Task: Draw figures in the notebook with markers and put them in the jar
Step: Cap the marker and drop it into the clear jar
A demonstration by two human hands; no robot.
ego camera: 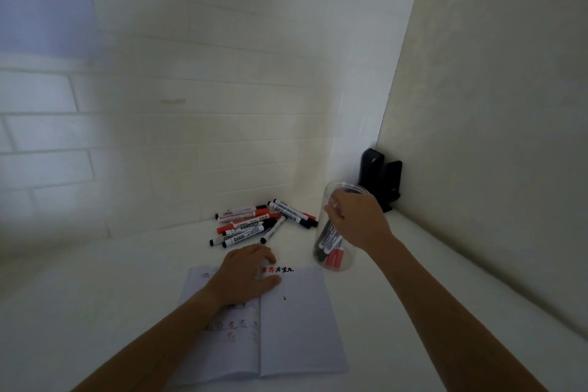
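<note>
Standing upright on the white table [95, 312], just right of the open notebook [296, 321], clear jar [335, 259] holding several markers [331, 248]. Covering its mouth, right hand [358, 218], fingers curling over the rim, whether pinching anything impossible to tell. Pressing flat on the notebook's left page, left hand [246, 277], fingers relaxed, loose markers [254, 224] lying just beyond.

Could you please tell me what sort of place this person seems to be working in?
Probably a plain home or study desk set in a corner: a white tabletop meets a white brick-patterned wall, with an open notebook, loose markers and a clear jar on it.
</note>
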